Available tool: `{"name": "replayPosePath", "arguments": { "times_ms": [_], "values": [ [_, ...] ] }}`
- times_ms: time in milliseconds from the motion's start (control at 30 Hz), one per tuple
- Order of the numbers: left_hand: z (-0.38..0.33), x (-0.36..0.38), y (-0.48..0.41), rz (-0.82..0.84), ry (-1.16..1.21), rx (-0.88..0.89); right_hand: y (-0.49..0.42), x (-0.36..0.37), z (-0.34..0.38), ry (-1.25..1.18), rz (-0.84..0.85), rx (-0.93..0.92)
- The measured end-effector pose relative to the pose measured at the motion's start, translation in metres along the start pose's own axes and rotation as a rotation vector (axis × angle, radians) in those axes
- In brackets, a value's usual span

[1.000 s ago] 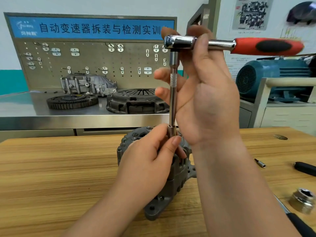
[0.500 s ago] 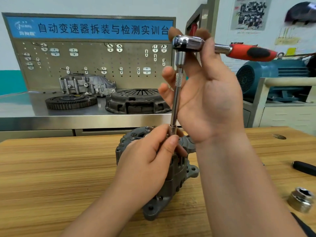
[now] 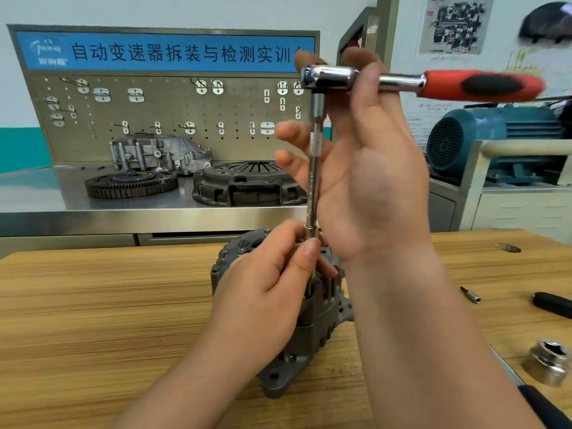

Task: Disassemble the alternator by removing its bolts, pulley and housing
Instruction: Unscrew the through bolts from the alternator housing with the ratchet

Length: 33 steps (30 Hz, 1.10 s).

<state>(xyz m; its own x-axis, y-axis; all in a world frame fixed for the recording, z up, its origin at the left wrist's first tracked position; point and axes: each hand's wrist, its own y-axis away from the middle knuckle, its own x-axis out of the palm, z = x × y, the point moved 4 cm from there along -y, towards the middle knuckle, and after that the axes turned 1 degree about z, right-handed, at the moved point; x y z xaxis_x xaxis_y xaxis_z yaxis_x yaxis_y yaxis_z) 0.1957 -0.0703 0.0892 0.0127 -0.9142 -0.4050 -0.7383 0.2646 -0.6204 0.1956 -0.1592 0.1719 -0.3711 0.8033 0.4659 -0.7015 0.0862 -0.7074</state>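
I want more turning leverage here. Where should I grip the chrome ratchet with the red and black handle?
Probably the red and black handle, from the right side. It juts out level and bare, far from the ratchet head, where the right hand now holds above the upright extension bar.

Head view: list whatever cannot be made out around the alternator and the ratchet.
- Bolt and the extension bar's tip: hidden by the left hand pinching the bar's lower end.
- Alternator top and pulley: covered by both hands; the right hand grips the ratchet.
- Ratchet handle end: motion-blurred.
- Black-handled tool: cut off by the bottom right edge.
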Motion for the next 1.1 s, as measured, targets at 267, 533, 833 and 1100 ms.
{"name": "replayPosePath", "arguments": {
  "times_ms": [267,533,833,1100],
  "values": [
    [0.003,0.000,-0.002,0.012,-0.018,-0.046,0.000,-0.002,0.007,0.255,-0.031,-0.176],
    [0.002,0.001,-0.001,0.004,0.011,-0.034,0.002,-0.001,0.010,0.441,-0.065,-0.293],
    [0.004,0.002,-0.003,0.052,-0.001,-0.045,-0.002,-0.006,0.004,-0.009,0.015,0.006],
    [0.004,0.002,-0.002,0.014,-0.006,-0.031,0.001,-0.004,0.015,0.531,-0.036,-0.370]
  ]
}}
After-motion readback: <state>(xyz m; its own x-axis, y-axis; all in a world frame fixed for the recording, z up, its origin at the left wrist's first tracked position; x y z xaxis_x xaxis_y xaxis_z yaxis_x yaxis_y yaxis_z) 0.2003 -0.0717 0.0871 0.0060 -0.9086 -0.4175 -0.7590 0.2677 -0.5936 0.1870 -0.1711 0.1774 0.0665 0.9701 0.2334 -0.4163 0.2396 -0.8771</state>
